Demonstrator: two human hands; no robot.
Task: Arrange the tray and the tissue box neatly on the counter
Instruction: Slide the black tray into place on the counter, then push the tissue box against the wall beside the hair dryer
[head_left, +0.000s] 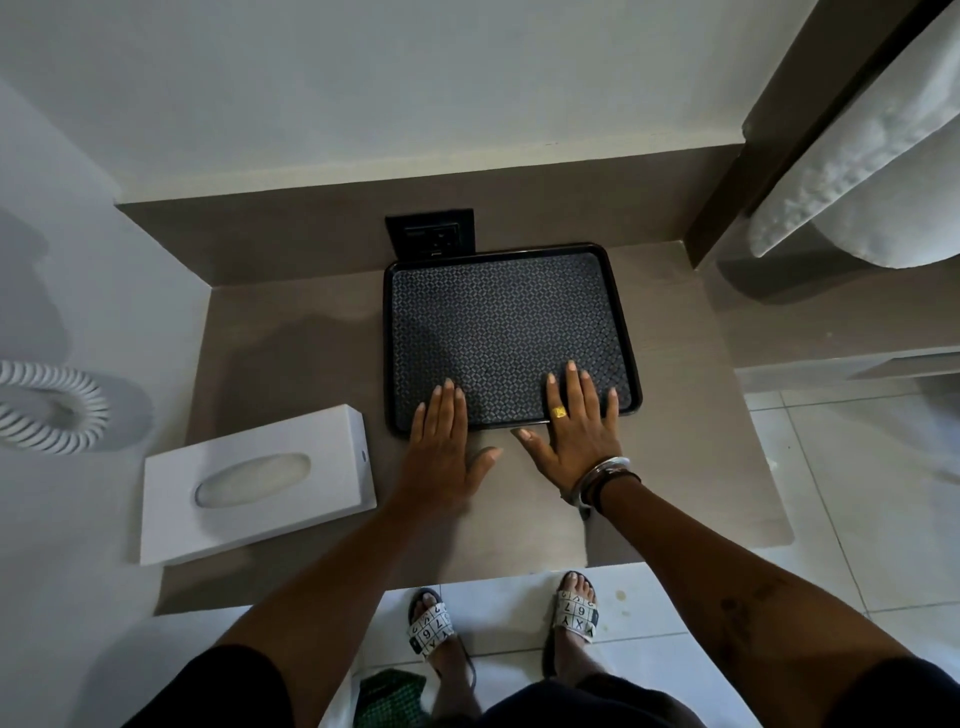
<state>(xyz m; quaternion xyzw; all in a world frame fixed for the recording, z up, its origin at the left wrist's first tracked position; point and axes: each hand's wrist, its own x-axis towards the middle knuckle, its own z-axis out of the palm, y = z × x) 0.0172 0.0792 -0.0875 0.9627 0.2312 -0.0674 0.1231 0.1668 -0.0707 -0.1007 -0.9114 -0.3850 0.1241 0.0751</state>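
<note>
A black rectangular tray (498, 317) with a patterned mat inside lies flat on the brown counter (291, 364), its far edge near the back wall. My left hand (441, 441) rests flat over the tray's near rim, fingers spread on the mat. My right hand (576, 421), with a gold ring and bracelets, lies flat on the tray's near right part, thumb on the counter. Neither hand grips anything. A white tissue box (260, 483) sits at an angle at the counter's left edge, overhanging it, apart from both hands.
A black wall socket (431, 233) sits just behind the tray. A coiled white cord (52, 405) hangs at the left wall. White towels (872, 171) hang at the upper right. The counter's front edge is near my sandalled feet (431, 629) on the tiled floor.
</note>
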